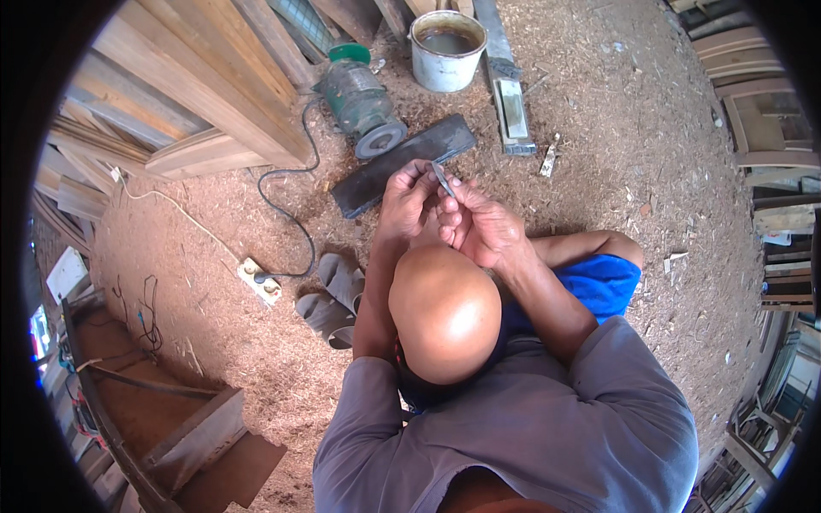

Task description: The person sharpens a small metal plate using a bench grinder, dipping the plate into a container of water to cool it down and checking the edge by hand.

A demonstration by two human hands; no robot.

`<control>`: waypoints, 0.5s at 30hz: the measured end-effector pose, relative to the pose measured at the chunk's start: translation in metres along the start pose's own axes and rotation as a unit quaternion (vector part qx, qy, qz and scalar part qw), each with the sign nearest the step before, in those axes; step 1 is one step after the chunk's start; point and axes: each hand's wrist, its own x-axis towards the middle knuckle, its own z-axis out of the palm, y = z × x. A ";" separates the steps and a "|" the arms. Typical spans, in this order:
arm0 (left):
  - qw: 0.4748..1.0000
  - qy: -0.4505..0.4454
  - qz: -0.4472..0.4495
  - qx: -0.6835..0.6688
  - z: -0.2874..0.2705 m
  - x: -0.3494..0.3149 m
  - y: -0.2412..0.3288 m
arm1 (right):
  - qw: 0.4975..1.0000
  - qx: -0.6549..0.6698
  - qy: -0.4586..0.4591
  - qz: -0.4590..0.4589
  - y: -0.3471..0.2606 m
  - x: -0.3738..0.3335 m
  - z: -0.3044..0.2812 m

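Observation:
Beyond my raised knee, both hands come together over the dirt floor. Between them is a small, thin grey metal blade (pixel 442 179). My left hand (pixel 408 198) pinches at its left side with bent fingers, while my right hand (pixel 486 224) closes around its lower end. The lower part of the blade is hidden by my fingers. Just past my hands lies a long dark block (pixel 445 141), set at a slant. A green bench grinder (pixel 355 96) with a grey grinding wheel (pixel 381 139) stands against the block's far side.
A white bucket (pixel 447 68) of murky liquid stands ahead. Right of it, a pale whetstone (pixel 514 109) rests on a plank. A black cord runs from the grinder to a power strip (pixel 259 282). Sandals (pixel 327 299) lie at left, near leaning timber (pixel 197 77).

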 end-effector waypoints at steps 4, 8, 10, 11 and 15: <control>1.000 0.007 0.000 -0.030 -0.001 -0.003 0.002 | 0.999 -0.043 -0.014 -0.004 0.001 0.000 -0.004; 0.996 -0.033 0.057 -0.060 -0.007 -0.006 0.005 | 0.991 -0.129 -0.009 -0.017 0.001 -0.001 -0.015; 0.989 -0.082 0.075 -0.098 -0.008 -0.007 0.005 | 0.988 -0.152 -0.008 -0.035 0.004 0.001 -0.021; 0.984 -0.107 0.084 -0.116 -0.009 -0.006 0.005 | 0.986 -0.158 -0.011 -0.047 0.006 0.002 -0.024; 0.971 -0.200 0.071 -0.114 -0.011 -0.010 -0.001 | 0.981 -0.176 -0.006 -0.082 0.012 0.006 -0.027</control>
